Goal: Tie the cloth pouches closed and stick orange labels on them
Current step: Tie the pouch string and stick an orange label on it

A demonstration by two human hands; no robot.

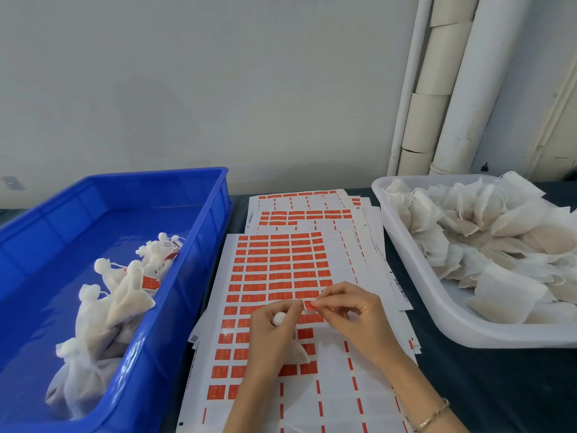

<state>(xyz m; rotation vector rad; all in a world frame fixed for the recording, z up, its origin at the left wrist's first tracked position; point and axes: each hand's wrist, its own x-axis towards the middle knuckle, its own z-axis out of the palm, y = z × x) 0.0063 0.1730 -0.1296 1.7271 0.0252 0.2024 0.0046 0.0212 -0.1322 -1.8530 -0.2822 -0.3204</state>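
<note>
The tied pouch [278,319] is gripped in the left hand [268,335] over the label sheet [281,264], near the table's [499,385] front edge. The right hand [349,317] pinches an orange label [309,305] just beside its top. A blue crate [199,245] (labelled pouches [131,292] inside) lines the left edge, and a white tray [437,307] of flat pouches [499,245] the right.

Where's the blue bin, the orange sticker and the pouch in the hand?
blue bin [206,220], head view, on its right inner wall.
orange sticker [309,305], head view, on its middle between fingertips.
pouch [278,318], head view, on its bunched top.
</note>
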